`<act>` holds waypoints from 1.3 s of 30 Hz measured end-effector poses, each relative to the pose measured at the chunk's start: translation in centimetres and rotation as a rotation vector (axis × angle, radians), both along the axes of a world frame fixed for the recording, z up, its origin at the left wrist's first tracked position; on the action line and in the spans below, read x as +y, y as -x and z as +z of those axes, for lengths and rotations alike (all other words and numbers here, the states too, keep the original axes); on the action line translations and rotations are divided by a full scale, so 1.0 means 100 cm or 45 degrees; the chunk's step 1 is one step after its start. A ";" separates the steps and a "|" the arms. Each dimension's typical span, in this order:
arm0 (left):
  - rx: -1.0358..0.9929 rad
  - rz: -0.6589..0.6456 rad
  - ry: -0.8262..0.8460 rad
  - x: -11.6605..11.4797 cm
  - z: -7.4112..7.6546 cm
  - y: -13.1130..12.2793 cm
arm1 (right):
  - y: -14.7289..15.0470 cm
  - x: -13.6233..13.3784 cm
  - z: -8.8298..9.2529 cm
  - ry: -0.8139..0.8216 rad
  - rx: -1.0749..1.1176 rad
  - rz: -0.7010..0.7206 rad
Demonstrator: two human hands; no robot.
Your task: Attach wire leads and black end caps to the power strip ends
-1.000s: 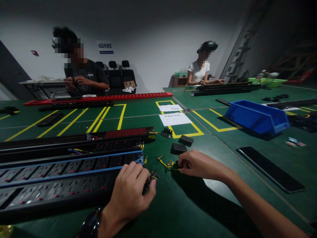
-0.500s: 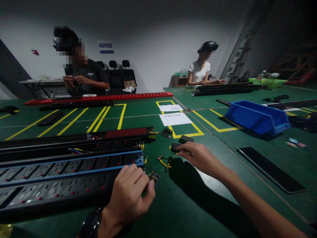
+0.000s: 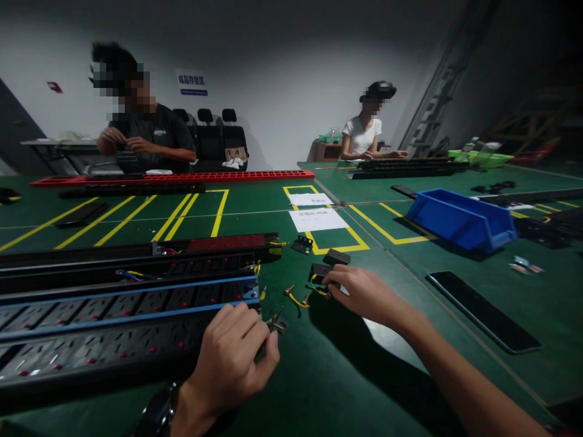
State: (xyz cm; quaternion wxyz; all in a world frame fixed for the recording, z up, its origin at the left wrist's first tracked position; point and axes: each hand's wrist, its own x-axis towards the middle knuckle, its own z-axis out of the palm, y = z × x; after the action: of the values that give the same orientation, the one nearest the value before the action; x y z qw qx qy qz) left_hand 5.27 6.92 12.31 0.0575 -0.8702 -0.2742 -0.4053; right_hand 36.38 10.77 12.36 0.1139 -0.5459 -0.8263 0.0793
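My left hand (image 3: 232, 355) is closed beside the near end of a black power strip (image 3: 150, 349). Past its fingertips shows a small black piece with thin prongs (image 3: 279, 325); whatever the fingers themselves hold is hidden. My right hand (image 3: 364, 294) pinches a short yellow-green wire (image 3: 320, 290), close in front of a small black block (image 3: 319, 271). A second black block (image 3: 337, 256) lies just behind. Between my hands, a short yellow wire with metal ends (image 3: 297, 298) rests on the green table (image 3: 328, 376).
More strip housings (image 3: 214, 244) lie at left. A black bracket (image 3: 302, 244) and paper labels (image 3: 319, 219) are ahead. At right are a blue bin (image 3: 460, 218) and a phone (image 3: 483, 312). Two people work across the table, beyond a long red rail (image 3: 182, 178).
My right hand has drawn back slightly from the black block, and the yellow-green wire now shows at its fingertips. My left hand keeps its closed pose. The view has shifted slightly.
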 end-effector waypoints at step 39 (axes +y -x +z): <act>0.047 -0.281 0.180 -0.021 -0.010 -0.009 | 0.074 -0.037 -0.035 1.640 1.764 0.395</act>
State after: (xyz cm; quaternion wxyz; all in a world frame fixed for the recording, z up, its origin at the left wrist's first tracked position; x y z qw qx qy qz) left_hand 6.16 4.84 11.33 -0.0439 -0.9043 -0.2034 -0.3728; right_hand 28.97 7.07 8.84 0.2436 -0.2200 -0.4361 0.8379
